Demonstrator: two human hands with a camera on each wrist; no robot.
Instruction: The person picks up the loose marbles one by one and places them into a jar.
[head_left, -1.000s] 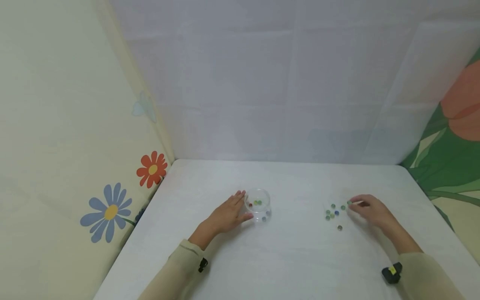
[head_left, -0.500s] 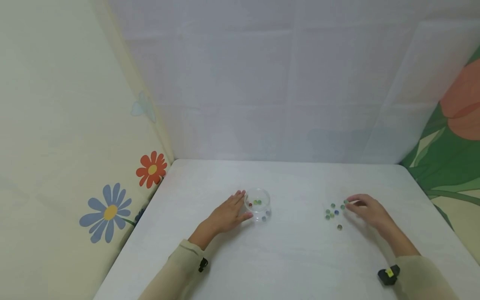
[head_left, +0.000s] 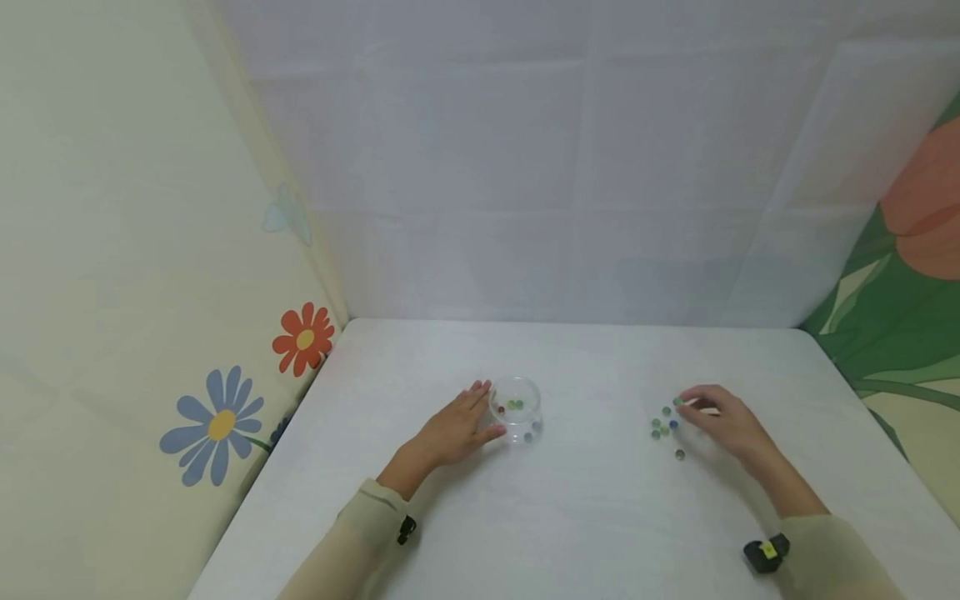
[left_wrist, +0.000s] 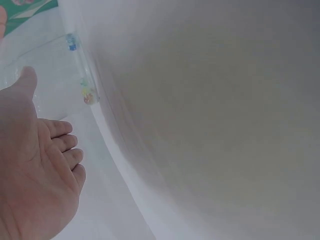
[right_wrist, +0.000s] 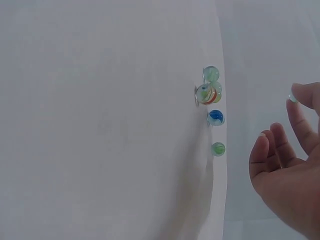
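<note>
My left hand (head_left: 480, 414) lies flat and open on the white table (head_left: 585, 517), its fingers against the left side of a small clear glass bowl (head_left: 517, 407) with several marbles inside. In the left wrist view the open palm (left_wrist: 35, 175) faces the bowl's marbles (left_wrist: 88, 94). My right hand (head_left: 684, 405) pinches a pale green marble (head_left: 678, 402) between thumb and forefinger, just above a loose cluster of marbles (head_left: 663, 427). The right wrist view shows that pinched marble (right_wrist: 293, 98) and the loose marbles (right_wrist: 215, 117) on the table.
One marble (head_left: 679, 454) lies apart, nearer to me than the cluster. White cloth walls stand behind the table, with flower-printed panels (head_left: 225, 417) to the left and right. The table's left edge runs close to my left sleeve (head_left: 360, 525).
My right hand has drifted a little to the left with the green marble pinched in it, now over the cluster's right side. The left hand and the bowl have stayed put.
</note>
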